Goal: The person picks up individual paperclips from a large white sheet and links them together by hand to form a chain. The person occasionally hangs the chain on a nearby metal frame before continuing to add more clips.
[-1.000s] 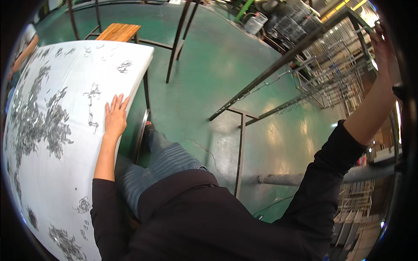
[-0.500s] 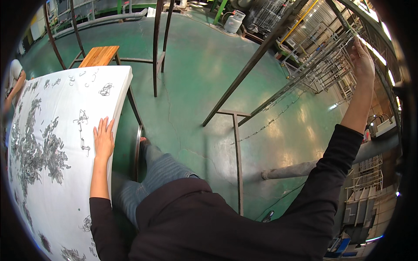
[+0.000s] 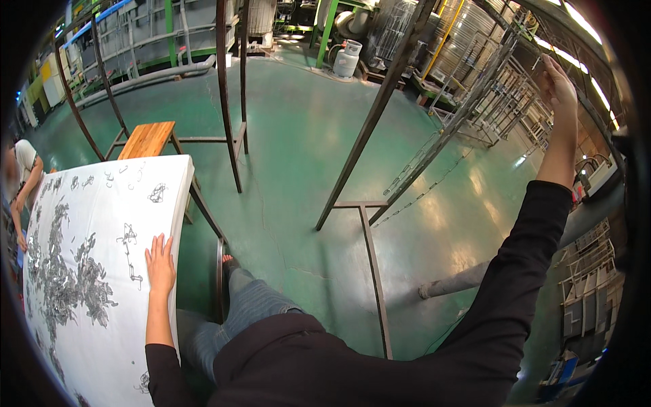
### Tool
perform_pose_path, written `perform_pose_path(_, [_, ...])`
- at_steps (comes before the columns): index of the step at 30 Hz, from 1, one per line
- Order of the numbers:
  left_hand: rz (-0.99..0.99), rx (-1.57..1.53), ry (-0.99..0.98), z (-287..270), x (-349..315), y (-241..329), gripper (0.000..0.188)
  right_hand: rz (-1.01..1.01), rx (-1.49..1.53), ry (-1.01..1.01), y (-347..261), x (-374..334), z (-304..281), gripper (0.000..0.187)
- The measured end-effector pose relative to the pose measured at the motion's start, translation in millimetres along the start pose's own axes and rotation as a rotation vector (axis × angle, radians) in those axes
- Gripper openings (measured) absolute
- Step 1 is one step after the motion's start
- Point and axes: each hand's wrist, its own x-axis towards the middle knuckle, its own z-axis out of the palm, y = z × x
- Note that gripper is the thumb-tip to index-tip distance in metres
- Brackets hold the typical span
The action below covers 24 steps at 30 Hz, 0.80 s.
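My left hand [image 3: 161, 268] lies flat, fingers spread, on the white-covered table [image 3: 132, 325] at the left. Beside it on the cover is a short chain of dark links [image 3: 131, 247], and farther left a heap of loose dark metal links [image 3: 88, 285]. My right hand [image 3: 560, 95] is raised at the upper right with fingers stretched upward, by the top of a dark metal frame [image 3: 454, 125]. No object shows in it, though its fingertips are partly lost against the cluttered background. Thin chains [image 3: 424, 186] hang along the frame's bar.
A wooden stool [image 3: 147, 139] stands beyond the table. Dark metal posts [image 3: 230, 102] rise from the green floor [image 3: 291, 136]. A grey gas cylinder [image 3: 347, 59] stands at the back. Another person's arm [image 3: 30, 183] reaches over the table's far left. A grey pipe [image 3: 454, 281] lies at the right.
The view has tilted up, so table, stool and frame sit lower in the picture. My left hand stays flat on the table; my right hand stays raised, its fingertips slightly farther left.
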Motion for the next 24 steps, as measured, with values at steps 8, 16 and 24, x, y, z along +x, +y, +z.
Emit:
perform_pose_path(8, [-0.024, -0.043, -0.014, -5, -2, 4, 0.050, -0.016, -0.128, 0.084, -1, 32, 14, 0.040])
perform_pose_path(16, [-0.035, -0.039, -0.021, -6, -5, 4, 0.048, -0.080, -0.319, 0.198, -11, 77, 27, 0.037])
perform_pose_path(24, [-0.055, -0.034, -0.039, -6, -5, 4, 0.049, -0.140, -0.550, 0.258, -15, 118, 35, 0.039])
